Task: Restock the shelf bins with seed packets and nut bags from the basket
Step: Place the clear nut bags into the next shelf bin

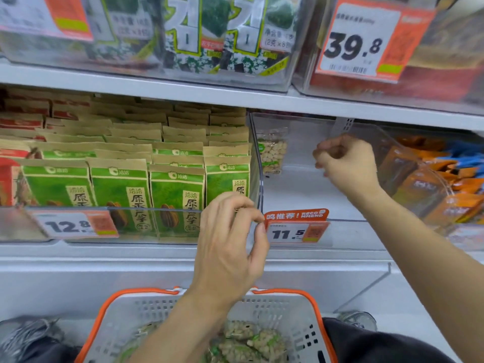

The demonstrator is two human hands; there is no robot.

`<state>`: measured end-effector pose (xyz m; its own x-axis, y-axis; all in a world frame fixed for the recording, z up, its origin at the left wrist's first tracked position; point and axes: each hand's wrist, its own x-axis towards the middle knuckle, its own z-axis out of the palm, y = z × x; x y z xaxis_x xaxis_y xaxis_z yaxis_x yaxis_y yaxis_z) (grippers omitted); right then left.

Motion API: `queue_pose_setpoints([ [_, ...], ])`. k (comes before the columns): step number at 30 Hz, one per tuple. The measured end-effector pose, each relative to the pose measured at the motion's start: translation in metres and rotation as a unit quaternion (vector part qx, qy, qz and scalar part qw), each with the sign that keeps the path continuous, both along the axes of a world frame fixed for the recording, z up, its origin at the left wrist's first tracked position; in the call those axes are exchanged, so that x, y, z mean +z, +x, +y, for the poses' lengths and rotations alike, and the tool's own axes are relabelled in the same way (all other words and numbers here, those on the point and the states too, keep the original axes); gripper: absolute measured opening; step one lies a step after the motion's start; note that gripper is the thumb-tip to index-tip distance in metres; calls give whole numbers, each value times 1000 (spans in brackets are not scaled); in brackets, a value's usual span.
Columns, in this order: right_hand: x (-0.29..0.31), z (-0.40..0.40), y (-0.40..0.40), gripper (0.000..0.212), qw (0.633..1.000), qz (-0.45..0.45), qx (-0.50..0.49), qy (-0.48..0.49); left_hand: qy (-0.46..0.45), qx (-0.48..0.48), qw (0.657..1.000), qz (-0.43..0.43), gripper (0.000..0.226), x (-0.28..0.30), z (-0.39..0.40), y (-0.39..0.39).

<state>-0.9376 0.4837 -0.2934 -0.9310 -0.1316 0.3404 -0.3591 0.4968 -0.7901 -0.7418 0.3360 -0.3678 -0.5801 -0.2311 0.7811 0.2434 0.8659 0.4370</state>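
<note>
Head view, looking at a white metal shelf [183, 254].

I see the left hand [230, 247] raised in front of the shelf, at the front corner where two clear plastic bins meet. Its thumb and forefinger tips sit close together right at the orange-and-white price tag reading 11.5 [297, 226]; I cannot tell whether that grip pinches the tag edge, the bin rim, or nothing.

The right hand [345, 163] is inside the clear plastic shelf bin on the right [348, 220], fingers curled inward. I make out no object in that grip; whether anything is clamped there I cannot tell.

One clear bag of pale nuts with a green label [272, 151] stands upright at the back left of this bin, apart from the right hand.

The neighbouring clear bin on the left [131, 238] is packed with rows of upright green-and-kraft-paper seed packets [120, 189], tagged 12.8.

Below, the white perforated plastic basket with orange rim [309, 310] holds more bags of pale nuts with green labels [251, 341], under the left forearm.

Orange snack packs [429, 189] fill the bin at far right.
</note>
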Motion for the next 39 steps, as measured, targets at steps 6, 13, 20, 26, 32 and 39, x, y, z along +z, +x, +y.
queue_pose_setpoints([
  [6,13,21,138,14,981,158,101,-51,43,-64,997,-19,3,-7,-2,17],
  [13,-8,-20,183,40,833,-74,392,382,68,-63,946,-311,10,-62,-28,74],
  [20,-132,-48,220,44,781,-198,364,467,115,71,847,-514,40,-145,-69,201],
  [26,-215,-27,239,33,750,-297,327,493,150,113,838,-512,46,-182,-68,236],
  [32,-271,-37,248,32,771,-361,290,437,157,197,828,-501,47,-237,-59,252],
  [39,-304,-47,259,79,727,-362,277,513,229,236,786,-524,45,-244,-62,231],
])
